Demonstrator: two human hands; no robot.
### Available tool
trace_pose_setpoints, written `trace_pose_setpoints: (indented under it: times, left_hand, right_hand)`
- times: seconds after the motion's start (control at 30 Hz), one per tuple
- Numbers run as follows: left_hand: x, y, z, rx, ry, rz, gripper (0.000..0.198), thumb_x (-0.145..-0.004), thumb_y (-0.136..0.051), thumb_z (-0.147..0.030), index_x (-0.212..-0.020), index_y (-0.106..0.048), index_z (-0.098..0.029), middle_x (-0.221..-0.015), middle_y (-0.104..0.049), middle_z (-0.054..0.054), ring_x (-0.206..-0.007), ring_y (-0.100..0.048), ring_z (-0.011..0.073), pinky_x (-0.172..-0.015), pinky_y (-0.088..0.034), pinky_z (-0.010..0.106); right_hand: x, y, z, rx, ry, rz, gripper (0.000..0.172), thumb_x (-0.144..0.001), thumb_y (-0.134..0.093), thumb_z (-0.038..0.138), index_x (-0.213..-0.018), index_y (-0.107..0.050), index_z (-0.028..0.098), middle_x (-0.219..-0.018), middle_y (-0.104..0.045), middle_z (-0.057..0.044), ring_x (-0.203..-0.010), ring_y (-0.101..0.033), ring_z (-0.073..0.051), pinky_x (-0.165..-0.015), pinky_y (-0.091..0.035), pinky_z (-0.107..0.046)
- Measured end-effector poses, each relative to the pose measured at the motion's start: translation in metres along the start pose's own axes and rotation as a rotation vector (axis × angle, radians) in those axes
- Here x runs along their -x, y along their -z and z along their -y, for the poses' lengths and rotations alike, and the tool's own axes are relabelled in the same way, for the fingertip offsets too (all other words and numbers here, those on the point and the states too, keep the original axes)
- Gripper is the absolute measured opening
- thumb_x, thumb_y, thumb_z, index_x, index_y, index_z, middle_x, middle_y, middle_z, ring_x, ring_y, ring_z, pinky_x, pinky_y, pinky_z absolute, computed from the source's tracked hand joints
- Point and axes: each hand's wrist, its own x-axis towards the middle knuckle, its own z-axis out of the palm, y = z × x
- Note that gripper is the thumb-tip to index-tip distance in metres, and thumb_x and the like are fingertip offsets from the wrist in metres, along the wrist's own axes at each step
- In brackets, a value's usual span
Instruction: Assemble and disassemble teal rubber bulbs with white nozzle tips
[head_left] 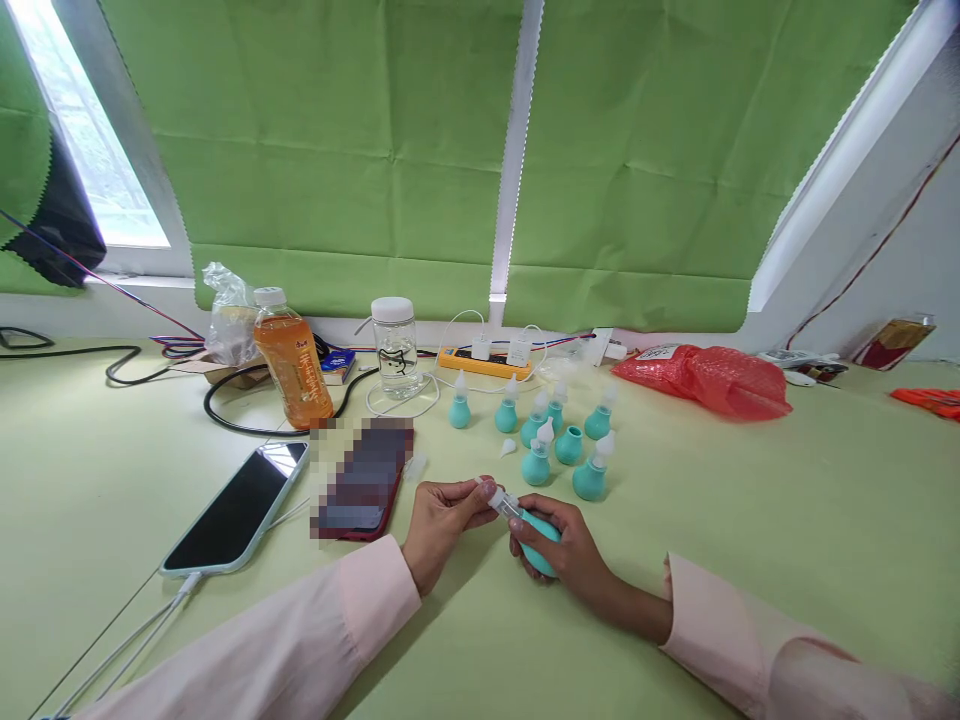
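Observation:
My right hand (559, 545) is wrapped round the teal bulb of a nasal aspirator (541, 540), which lies tilted with its clear neck towards the left. At that end, my left hand (450, 520) pinches the whitish nozzle tip (495, 495) between thumb and fingers; part of the tip is hidden. Beyond my hands stand several more teal bulb aspirators, such as one aspirator (590, 478) with a white tip. Among them is an open bulb (569, 446) without a nozzle. One loose white tip (508, 447) lies on the table beside them.
To the left lie a phone (236, 510) on a charging cable and a red-cased phone (367, 480). Behind them stand an orange drink bottle (292, 360) and a clear water bottle (395, 350). A yellow power strip (484, 363) and a red plastic bag (705, 380) are at the back.

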Motion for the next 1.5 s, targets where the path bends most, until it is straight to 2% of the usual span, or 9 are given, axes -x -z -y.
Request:
trace_pose_setpoints:
  times: [0.23, 0.5, 0.63, 0.73, 0.9, 1.17, 1.23, 1.37, 1.5]
  left_hand:
    - [0.005, -0.006, -0.01, -0.083, -0.057, -0.009, 0.031, -0.057, -0.068, -0.035, -0.072, -0.067, -0.009, -0.074, -0.066, 0.006, -0.077, -0.058, 0.0202, -0.076, -0.049, 0.032]
    - [0.003, -0.013, -0.027, -0.294, -0.128, 0.153, 0.035, -0.061, -0.065, -0.033, -0.088, -0.064, -0.01, -0.081, -0.066, 0.007, -0.083, -0.058, 0.0221, -0.077, -0.046, 0.029]
    - [-0.009, -0.004, -0.048, -0.411, -0.283, -0.008, 0.032, -0.058, -0.066, -0.032, -0.08, -0.065, -0.01, -0.085, -0.065, 0.007, -0.081, -0.059, 0.0222, -0.072, -0.048, 0.028]
    - [-0.026, 0.011, -0.059, -0.513, -0.414, -0.127, 0.036, -0.059, -0.066, -0.033, -0.086, -0.063, -0.01, -0.086, -0.065, 0.007, -0.079, -0.059, 0.0214, -0.072, -0.048, 0.029]
    - [-0.05, 0.036, -0.054, -0.845, -0.444, -0.14, 0.031, -0.063, -0.06, -0.034, -0.084, -0.065, -0.012, -0.084, -0.065, 0.007, -0.074, -0.059, 0.0202, -0.064, -0.048, 0.028]
    - [-0.054, 0.052, -0.064, -1.283, -0.352, -0.082, 0.049, -0.072, -0.048, -0.036, -0.113, -0.048, -0.009, -0.09, -0.063, 0.012, -0.082, -0.058, 0.0221, -0.071, -0.043, 0.03]
    - [-0.052, 0.055, -0.069, -1.529, -0.351, -0.106, 0.042, -0.073, -0.046, -0.038, -0.106, -0.053, -0.013, -0.087, -0.062, 0.011, -0.085, -0.055, 0.024, -0.072, -0.041, 0.032]
    - [-0.046, 0.056, -0.069, -1.973, -0.333, -0.125, 0.033, -0.068, -0.05, -0.043, -0.072, -0.063, -0.014, -0.087, -0.056, 0.014, -0.095, -0.042, 0.0314, -0.07, -0.039, 0.036]
    - [-0.041, 0.052, -0.06, -2.124, -0.293, -0.041, 0.024, -0.066, -0.054, -0.034, -0.073, -0.061, -0.012, -0.091, -0.054, 0.016, -0.095, -0.04, 0.0313, -0.07, -0.037, 0.038]
  right_hand:
    - [0.001, 0.001, 0.002, -0.071, 0.035, 0.068, 0.027, -0.071, -0.054, 0.041, -0.076, -0.049, 0.015, -0.052, -0.049, 0.003, -0.034, -0.039, -0.005, -0.032, -0.029, -0.018]
    - [-0.008, 0.007, -0.001, -0.177, 0.108, 0.02, 0.024, -0.072, -0.053, 0.039, -0.078, -0.043, 0.018, -0.062, -0.05, 0.003, -0.039, -0.046, -0.006, -0.037, -0.036, -0.02]
    - [-0.012, 0.009, -0.004, -0.199, 0.079, 0.021, 0.036, -0.067, -0.058, 0.041, -0.089, -0.038, 0.02, -0.075, -0.052, -0.001, -0.051, -0.053, -0.011, -0.04, -0.044, -0.024]
    - [-0.012, 0.009, -0.006, -0.186, 0.046, -0.02, 0.038, -0.069, -0.055, 0.041, -0.093, -0.035, 0.021, -0.082, -0.053, -0.003, -0.052, -0.053, -0.011, -0.038, -0.043, -0.023]
    - [-0.011, 0.008, -0.006, -0.116, 0.026, 0.042, 0.031, -0.069, -0.055, 0.039, -0.085, -0.04, 0.018, -0.069, -0.054, 0.0, -0.044, -0.049, -0.008, -0.039, -0.038, -0.021]
    - [-0.007, 0.005, -0.005, -0.02, 0.008, 0.033, 0.025, -0.069, -0.056, 0.037, -0.077, -0.043, 0.017, -0.064, -0.052, 0.002, -0.044, -0.046, -0.006, -0.041, -0.036, -0.02]
    - [-0.006, 0.004, -0.004, 0.005, 0.008, 0.031, 0.026, -0.068, -0.057, 0.038, -0.076, -0.044, 0.017, -0.063, -0.05, 0.002, -0.044, -0.045, -0.006, -0.041, -0.036, -0.02]
    - [-0.004, 0.003, -0.002, 0.033, 0.009, 0.014, 0.027, -0.067, -0.058, 0.039, -0.073, -0.044, 0.017, -0.059, -0.047, 0.003, -0.044, -0.043, -0.006, -0.041, -0.037, -0.02]
    - [-0.004, 0.002, -0.003, 0.067, 0.047, -0.002, 0.025, -0.067, -0.058, 0.038, -0.071, -0.046, 0.017, -0.057, -0.045, 0.003, -0.047, -0.041, -0.007, -0.042, -0.038, -0.02]
